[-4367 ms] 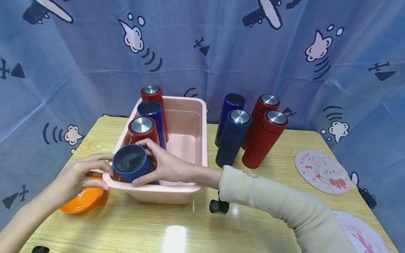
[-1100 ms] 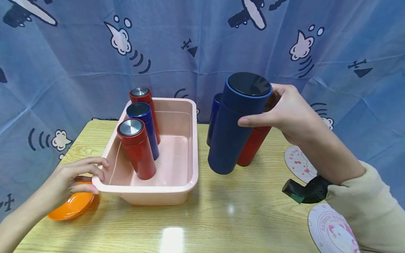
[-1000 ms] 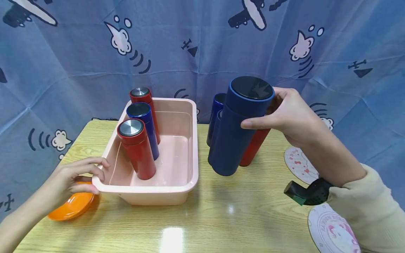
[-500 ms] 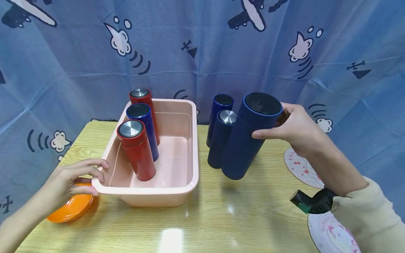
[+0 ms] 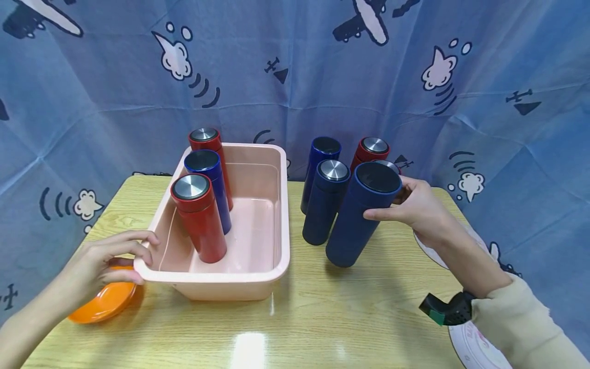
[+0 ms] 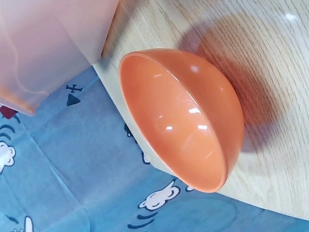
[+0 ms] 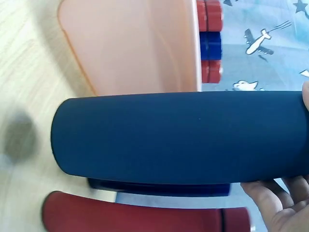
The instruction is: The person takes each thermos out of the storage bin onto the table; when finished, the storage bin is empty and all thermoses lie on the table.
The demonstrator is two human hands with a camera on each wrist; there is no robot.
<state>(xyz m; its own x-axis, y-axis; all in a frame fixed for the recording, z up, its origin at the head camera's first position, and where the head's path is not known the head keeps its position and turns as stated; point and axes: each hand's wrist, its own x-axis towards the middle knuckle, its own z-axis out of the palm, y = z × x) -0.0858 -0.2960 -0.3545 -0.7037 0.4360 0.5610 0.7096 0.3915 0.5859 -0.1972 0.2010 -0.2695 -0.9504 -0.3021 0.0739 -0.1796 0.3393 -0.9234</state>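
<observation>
Far left, there's a glossy orange bowl [image 5: 103, 302] sitting on the wood-grain table [image 5: 295, 328], smooth plastic-looking thing with a rounded belly, and it's right up against the corner of the pink tub [image 5: 216, 279]. The left hand [image 5: 99, 264] has its fingers curled over that near left corner of the tub's rim, thumb underneath, so it's gripping the rim. The tub itself is a matte pale pink plastic rectangle with rounded corners, and three cylinder flasks stand upright along its left wall: a red flask with a brushed metal top [image 5: 198, 218] nearest, a blue one with a dark top [image 5: 207, 187] behind it, and another red one [image 5: 206, 146] at the back. Moving right, outside the tub, a dark navy flask with a silver lid [image 5: 324, 202] stands on the table with a shinier blue flask [image 5: 320, 164] behind it. Just beside those is the big navy flask [image 5: 361, 218], matte, soft-looking finish, dark flat cap, tilted a bit toward the tub with its base down near the table; can't tell if it's fully touching. The right hand [image 5: 417, 207] is wrapped around its upper part, thumb in front, fingers behind. Two red flasks [image 5: 371, 148] peek out behind it. Far right there's a round printed coaster [image 5: 475, 348] at the table edge.
</observation>
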